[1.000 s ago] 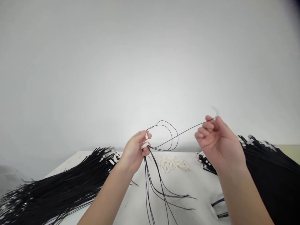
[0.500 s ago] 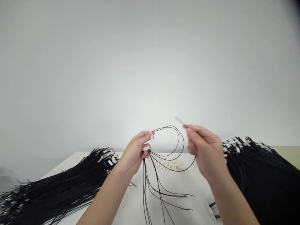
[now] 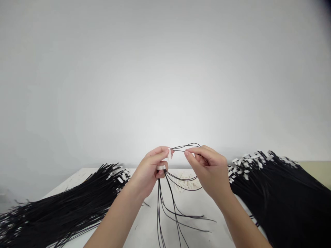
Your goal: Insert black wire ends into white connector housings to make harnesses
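Note:
My left hand is closed, pinching a small white connector between thumb and index finger. A second white connector is held lower down among its curled fingers, with several black wires hanging from it. Some wires loop rightward and reach the upper connector. My right hand pinches one thin black wire between thumb and index finger, a short way right of the upper connector. The wire's tip is at the connector; how far it sits inside is too small to tell.
A thick bundle of black wires with white ends lies on the left of the white table. Another large bundle lies on the right. Behind the wires is a pile of loose white connectors. A pale wall stands behind.
My right hand has moved left and slightly down, bringing its wire to the upper connector. The wire loops are now partly behind this hand. My left hand has barely moved.

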Available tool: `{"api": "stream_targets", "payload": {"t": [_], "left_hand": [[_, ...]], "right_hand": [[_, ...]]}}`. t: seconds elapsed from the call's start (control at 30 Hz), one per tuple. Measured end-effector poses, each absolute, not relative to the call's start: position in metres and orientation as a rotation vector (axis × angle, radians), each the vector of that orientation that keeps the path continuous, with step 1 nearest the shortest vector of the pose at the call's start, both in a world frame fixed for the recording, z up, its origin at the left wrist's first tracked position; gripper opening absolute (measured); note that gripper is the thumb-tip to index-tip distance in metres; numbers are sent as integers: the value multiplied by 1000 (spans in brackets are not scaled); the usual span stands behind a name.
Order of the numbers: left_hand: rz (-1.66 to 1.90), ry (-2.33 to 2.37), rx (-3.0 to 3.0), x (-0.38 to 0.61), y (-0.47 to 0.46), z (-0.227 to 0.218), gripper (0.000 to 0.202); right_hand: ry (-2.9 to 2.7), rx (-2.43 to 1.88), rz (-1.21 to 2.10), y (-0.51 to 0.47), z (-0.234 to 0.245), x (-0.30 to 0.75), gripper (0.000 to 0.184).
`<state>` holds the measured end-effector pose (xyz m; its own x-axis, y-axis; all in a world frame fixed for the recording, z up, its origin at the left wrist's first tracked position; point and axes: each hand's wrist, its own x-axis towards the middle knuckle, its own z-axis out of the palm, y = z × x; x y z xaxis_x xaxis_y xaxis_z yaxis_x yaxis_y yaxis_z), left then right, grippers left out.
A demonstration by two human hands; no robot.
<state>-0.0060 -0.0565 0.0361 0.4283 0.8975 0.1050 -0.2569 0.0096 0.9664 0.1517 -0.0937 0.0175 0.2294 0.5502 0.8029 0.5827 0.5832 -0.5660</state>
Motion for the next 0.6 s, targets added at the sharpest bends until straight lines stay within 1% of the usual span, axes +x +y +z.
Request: {"api": "stream_targets", "payload": {"t": [0.33, 0.6], "left_hand": [[1031, 712, 1238, -5, -60, 39, 21], [1007, 719, 1303, -6, -59, 37, 21]], "right_hand": [[-1475, -1054, -88, -96, 19, 153, 9], [-1589, -1024, -187, -98, 20, 152, 12]]}}
